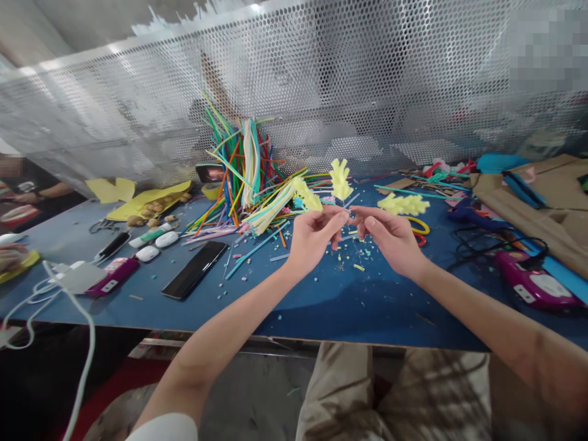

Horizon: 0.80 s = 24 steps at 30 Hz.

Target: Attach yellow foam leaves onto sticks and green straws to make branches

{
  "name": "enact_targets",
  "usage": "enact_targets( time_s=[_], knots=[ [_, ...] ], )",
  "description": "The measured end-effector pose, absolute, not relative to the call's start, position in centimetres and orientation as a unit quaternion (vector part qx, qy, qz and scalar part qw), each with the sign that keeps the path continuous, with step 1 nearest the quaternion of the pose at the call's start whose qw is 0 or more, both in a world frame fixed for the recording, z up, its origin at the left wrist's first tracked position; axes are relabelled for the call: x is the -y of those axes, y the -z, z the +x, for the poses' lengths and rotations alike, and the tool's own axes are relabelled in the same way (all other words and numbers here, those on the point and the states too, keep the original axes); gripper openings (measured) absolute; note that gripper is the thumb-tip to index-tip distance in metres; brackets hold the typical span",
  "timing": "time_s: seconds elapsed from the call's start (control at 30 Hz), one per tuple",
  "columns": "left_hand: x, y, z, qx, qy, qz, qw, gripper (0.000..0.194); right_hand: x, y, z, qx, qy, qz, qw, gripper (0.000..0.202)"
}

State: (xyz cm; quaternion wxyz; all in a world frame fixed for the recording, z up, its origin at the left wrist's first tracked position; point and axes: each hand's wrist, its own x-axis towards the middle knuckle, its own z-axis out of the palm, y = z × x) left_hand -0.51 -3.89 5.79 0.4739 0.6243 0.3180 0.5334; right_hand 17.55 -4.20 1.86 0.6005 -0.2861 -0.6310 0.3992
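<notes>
Three pale yellow leaf-like pieces fan out above my hands: a left leaf (309, 195), an upright middle leaf (340, 179) and a right leaf (403, 204). Thin wire stems run from them down to where my fingertips meet. My left hand (320, 234) pinches the stem of the middle leaf between thumb and forefinger. Close beside it, my right hand (388, 236) has its thumb and fingers pressed together near the same joining point; the stem there is too thin to follow. Small cut bits (359, 267) lie on the blue table (294, 306) below.
Behind my left hand stands a bundle of coloured pipe cleaners (250, 165). A black phone (195, 269) and purple power strip (113, 275) lie left. Cardboard (546, 196) and another purple power strip (535, 280) are right. A perforated metal screen (294, 92) rises behind.
</notes>
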Motion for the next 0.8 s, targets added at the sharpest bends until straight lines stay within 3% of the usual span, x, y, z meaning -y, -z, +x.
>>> enact_targets(
  time_s=[0.4, 0.6, 0.8],
  knots=[
    [4.7, -6.1, 0.0, -0.350, -0.484, 0.717, 0.359, 0.029, 4.4, -2.7, 17.5, 0.603, -0.391, -0.280, 0.636, 0.013],
    [3.5, -7.5, 0.9, -0.327, -0.463, 0.737, 0.370, 0.028, 3.1, -2.5, 17.8, 0.603, -0.295, -0.315, 0.671, 0.012],
    [0.3, -8.2, 1.7, -0.329, -0.467, 0.767, 0.293, 0.028, 0.5, -2.1, 18.5, 0.594, -0.241, -0.360, 0.677, 0.014]
  ],
)
